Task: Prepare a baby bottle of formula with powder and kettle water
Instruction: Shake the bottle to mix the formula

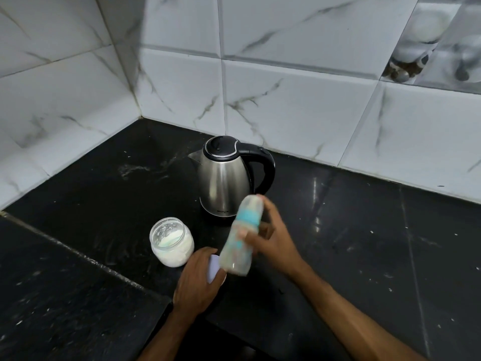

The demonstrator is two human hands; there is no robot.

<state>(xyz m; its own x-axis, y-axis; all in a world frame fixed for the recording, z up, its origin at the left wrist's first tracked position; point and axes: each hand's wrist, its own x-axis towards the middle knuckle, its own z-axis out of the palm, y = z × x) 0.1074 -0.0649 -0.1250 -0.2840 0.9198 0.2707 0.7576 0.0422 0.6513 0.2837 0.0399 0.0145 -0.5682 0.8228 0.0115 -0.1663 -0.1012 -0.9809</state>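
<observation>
Nearest us, left hand (197, 280) closed over pale lid (214, 268), mostly hidden. Right hand (273, 238) grips baby bottle (240, 237) (motion-blurred, tilted, contents unreadable) above black counter (364, 243). We see open powder jar (171, 241) just left. Kettle (226, 178) behind, toward counter's back edge. Marbled white wall tiles (286, 95) beyond.

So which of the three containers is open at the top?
The jar of white powder: no lid on its mouth. The kettle is lidded, the bottle capped.
</observation>
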